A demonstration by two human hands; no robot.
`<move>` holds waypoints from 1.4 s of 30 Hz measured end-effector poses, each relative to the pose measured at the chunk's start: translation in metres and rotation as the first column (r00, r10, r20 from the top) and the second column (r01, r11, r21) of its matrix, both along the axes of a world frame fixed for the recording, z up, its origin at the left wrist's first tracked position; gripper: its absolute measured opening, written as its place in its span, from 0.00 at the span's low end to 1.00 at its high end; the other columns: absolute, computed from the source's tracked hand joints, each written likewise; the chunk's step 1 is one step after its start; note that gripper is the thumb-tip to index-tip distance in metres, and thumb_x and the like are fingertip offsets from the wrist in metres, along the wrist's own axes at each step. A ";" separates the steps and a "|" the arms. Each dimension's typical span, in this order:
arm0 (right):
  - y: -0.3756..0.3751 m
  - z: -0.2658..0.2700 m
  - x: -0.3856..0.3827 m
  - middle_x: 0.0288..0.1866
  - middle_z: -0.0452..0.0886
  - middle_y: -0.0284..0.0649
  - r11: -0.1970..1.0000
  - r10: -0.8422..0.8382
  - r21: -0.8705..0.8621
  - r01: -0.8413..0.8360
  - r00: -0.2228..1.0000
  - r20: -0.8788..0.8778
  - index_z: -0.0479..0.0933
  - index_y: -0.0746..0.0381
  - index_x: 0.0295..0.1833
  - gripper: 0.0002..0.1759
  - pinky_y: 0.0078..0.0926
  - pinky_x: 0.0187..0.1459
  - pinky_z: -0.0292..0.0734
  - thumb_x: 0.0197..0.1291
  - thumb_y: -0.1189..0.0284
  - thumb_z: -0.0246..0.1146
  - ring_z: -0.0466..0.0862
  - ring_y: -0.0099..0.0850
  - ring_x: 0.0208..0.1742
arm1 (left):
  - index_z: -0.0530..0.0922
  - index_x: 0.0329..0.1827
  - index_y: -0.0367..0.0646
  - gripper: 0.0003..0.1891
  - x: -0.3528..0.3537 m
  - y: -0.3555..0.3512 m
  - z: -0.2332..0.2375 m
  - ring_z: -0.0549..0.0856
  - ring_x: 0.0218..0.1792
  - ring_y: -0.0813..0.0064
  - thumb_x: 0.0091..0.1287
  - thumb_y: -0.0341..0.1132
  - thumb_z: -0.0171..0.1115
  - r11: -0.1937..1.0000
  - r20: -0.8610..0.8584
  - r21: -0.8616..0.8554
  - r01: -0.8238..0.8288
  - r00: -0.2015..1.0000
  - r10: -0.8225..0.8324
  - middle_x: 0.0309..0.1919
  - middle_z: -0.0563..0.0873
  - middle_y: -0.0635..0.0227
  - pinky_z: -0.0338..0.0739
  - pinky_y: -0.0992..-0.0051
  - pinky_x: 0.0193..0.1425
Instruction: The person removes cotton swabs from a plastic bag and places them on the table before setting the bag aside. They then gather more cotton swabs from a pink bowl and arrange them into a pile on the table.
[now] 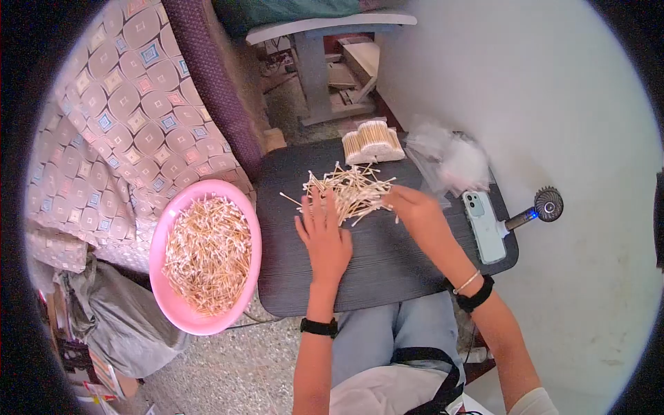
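A loose heap of cotton swabs [356, 190] with pale wooden sticks lies criss-crossed on the black tabletop [290, 256]. My left hand [324, 238] rests at the heap's near left side, fingers spread and laid over some of the swabs. At the right edge of the heap, my right hand [411, 207] is closed in a pinch on swabs; one white tip pokes out below the fingers, and how many it grips is hidden. Behind the heap stand bundled cotton swabs [373, 142], packed tightly side by side in rounded groups.
Left of the table, a pink basin [158, 277] is full of loose swabs. Clear plastic bags [456, 162] lie at the back right corner. A pale phone [485, 228] and a small handheld fan [548, 204] sit by the right edge, near the wall.
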State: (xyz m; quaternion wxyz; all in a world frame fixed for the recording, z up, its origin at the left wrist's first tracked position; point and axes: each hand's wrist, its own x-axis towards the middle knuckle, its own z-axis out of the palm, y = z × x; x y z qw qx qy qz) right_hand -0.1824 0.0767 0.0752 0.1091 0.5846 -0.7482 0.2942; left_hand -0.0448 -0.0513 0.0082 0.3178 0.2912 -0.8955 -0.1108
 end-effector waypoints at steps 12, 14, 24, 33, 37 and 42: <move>0.026 -0.025 0.036 0.52 0.73 0.44 0.978 0.072 0.183 -0.102 0.984 0.165 0.71 0.62 0.52 0.18 0.36 0.51 0.75 0.52 0.77 0.58 0.76 0.44 0.53 | 0.67 0.65 0.41 0.32 0.011 0.028 0.015 0.63 0.68 0.57 0.61 0.48 0.59 0.893 0.007 -0.013 0.449 0.894 -0.449 0.66 0.68 0.58 0.46 0.52 0.73; 0.027 -0.014 0.031 0.55 0.71 0.45 0.976 0.040 0.203 -0.080 0.980 0.195 0.70 0.63 0.54 0.21 0.38 0.57 0.71 0.51 0.78 0.59 0.72 0.46 0.57 | 0.67 0.65 0.40 0.32 0.010 0.024 0.007 0.64 0.68 0.57 0.61 0.48 0.59 0.888 0.015 -0.006 0.459 0.888 -0.459 0.65 0.69 0.58 0.47 0.53 0.73; 0.003 -0.055 0.048 0.68 0.64 0.44 0.990 -0.116 0.083 0.114 0.993 0.017 0.66 0.63 0.65 0.26 0.43 0.66 0.59 0.59 0.73 0.57 0.61 0.44 0.70 | 0.75 0.50 0.37 0.15 0.007 0.020 0.000 0.71 0.60 0.59 0.59 0.23 0.54 0.952 -0.185 0.035 0.304 0.938 -0.292 0.51 0.78 0.58 0.57 0.55 0.69; -0.023 -0.076 0.052 0.67 0.66 0.39 0.993 -0.106 0.050 0.107 0.994 -0.015 0.68 0.62 0.63 0.25 0.48 0.69 0.52 0.63 0.62 0.55 0.58 0.42 0.71 | 0.78 0.47 0.38 0.17 0.007 0.011 -0.007 0.66 0.66 0.53 0.57 0.19 0.49 0.971 -0.195 0.096 0.221 0.960 -0.200 0.51 0.81 0.61 0.56 0.57 0.69; -0.030 -0.076 0.052 0.63 0.69 0.40 0.992 -0.115 0.052 0.114 0.993 0.002 0.68 0.62 0.63 0.26 0.50 0.67 0.53 0.62 0.61 0.55 0.61 0.41 0.70 | 0.77 0.49 0.36 0.17 0.006 0.009 -0.008 0.63 0.68 0.51 0.58 0.19 0.47 0.981 -0.158 0.062 0.182 0.973 -0.171 0.54 0.80 0.59 0.56 0.58 0.70; -0.031 -0.076 0.051 0.61 0.70 0.42 0.987 -0.150 0.063 0.150 0.989 0.007 0.68 0.62 0.63 0.26 0.50 0.66 0.54 0.61 0.62 0.56 0.63 0.41 0.68 | 0.77 0.49 0.35 0.17 0.002 0.008 -0.011 0.61 0.70 0.51 0.59 0.19 0.47 0.969 -0.217 0.142 0.201 0.962 -0.168 0.55 0.79 0.57 0.56 0.59 0.71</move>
